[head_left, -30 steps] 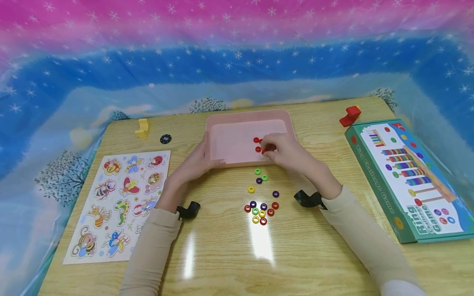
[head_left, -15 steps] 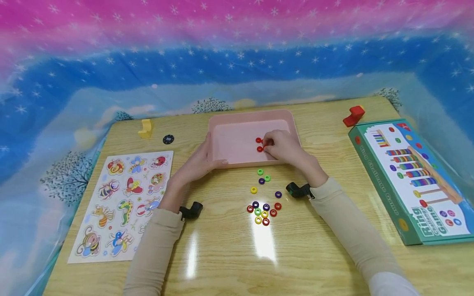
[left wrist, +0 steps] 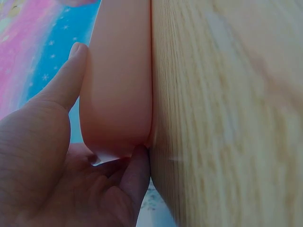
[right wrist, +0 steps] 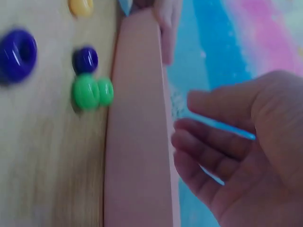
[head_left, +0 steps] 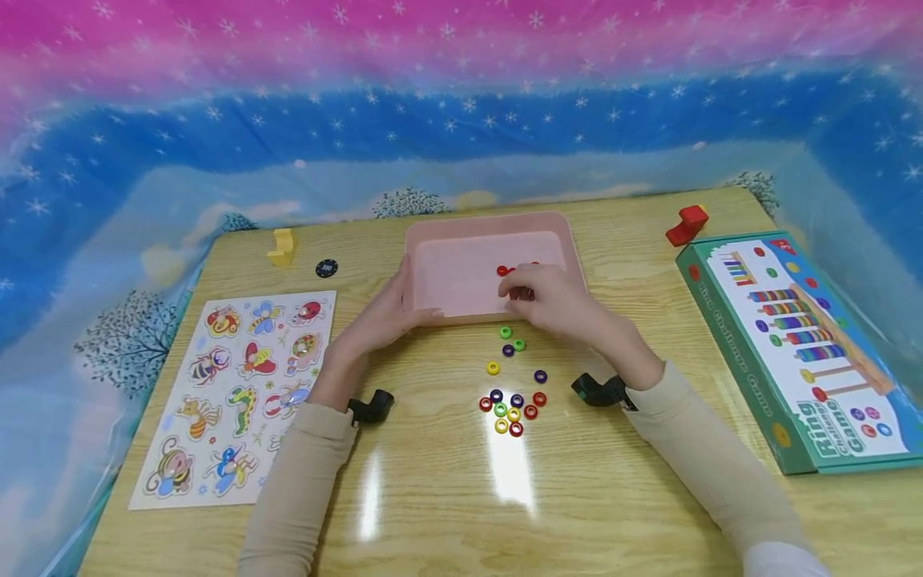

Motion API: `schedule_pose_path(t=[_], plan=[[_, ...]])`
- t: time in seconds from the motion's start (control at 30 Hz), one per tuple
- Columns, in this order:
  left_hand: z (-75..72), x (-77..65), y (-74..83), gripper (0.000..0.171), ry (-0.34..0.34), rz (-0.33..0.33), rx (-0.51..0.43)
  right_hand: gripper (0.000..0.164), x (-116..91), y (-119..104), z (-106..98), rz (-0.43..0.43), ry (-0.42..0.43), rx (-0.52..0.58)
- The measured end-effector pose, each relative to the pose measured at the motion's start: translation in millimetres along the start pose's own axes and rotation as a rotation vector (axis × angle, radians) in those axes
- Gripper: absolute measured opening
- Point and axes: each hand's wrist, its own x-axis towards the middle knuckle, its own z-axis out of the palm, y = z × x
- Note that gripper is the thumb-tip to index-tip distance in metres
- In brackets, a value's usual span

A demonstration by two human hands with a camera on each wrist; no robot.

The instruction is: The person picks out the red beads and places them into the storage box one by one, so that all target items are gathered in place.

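Observation:
A shallow pink tray (head_left: 461,319) stands on the table, with a few small red rings (head_left: 501,271) inside it, partly hidden by my right hand. My left hand (head_left: 384,311) holds the tray's front left corner. In the left wrist view its thumb (left wrist: 75,61) lies along the rim and its fingers reach round the side. Over the tray's front right part hovers my right hand (head_left: 551,296), its fingers loosely bent. No ring shows between those fingers in the right wrist view, where the tray's front wall (right wrist: 139,132) is close by.
Loose green rings (head_left: 505,332), purple rings (head_left: 541,376), yellow rings (head_left: 501,426) and red rings (head_left: 530,412) lie in front of the tray. An insect puzzle board (head_left: 231,401) is at left, a green game box (head_left: 800,353) at right. A black chip (head_left: 327,268), yellow block (head_left: 281,247) and red block (head_left: 687,226) stand farther back.
My right hand, earlier pinching a red ring in the tray, has let go and drawn back toward the front wall, fingers apart. My left hand stays on the tray.

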Motion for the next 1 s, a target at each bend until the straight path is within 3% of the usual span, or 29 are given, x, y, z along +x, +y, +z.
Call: schedule_pose_path(t=[0.2,0.43,0.87,1.0], plan=[[0.0,-0.7,-0.1,0.106,0.002,0.029,-0.012,0.012,-18,-23,14,-0.146,-0.174,-0.041],[0.2,0.0,-1.7,0.108,0.009,0.051,-0.036,0.011,-32,-43,34,-0.206,-0.328,-0.070],[0.3,-2.0,1.5,0.107,0.006,0.027,-0.017,0.008,-35,-46,48,-0.304,-0.339,-0.169],[0.1,-2.9,3.3,0.106,0.002,0.047,-0.015,0.007,-37,-48,51,-0.338,-0.351,-0.202]])
